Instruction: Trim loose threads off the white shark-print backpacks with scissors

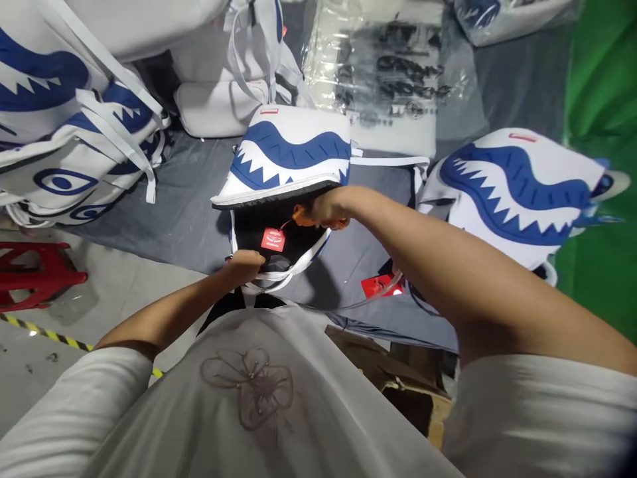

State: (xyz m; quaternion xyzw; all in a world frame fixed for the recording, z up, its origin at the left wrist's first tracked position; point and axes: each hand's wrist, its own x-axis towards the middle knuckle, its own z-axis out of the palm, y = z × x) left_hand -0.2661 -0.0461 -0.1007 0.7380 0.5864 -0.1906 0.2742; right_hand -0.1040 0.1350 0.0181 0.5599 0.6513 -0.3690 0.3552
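A white backpack (293, 149) with a blue shark-mouth print stands in front of me, its flap lifted and its dark inside showing. My left hand (245, 265) grips the near rim of the opening. My right hand (323, 207) is at the far side of the opening, closed on an orange piece from which a red hang tag (273, 238) dangles on a string inside the bag.
A second shark-print backpack (517, 189) lies at the right, with more stacked at the left (64, 133). Clear plastic bags (383, 66) lie behind. A red stool (34, 272) stands at left, cardboard (398, 378) near my body, a green surface (602, 166) at right.
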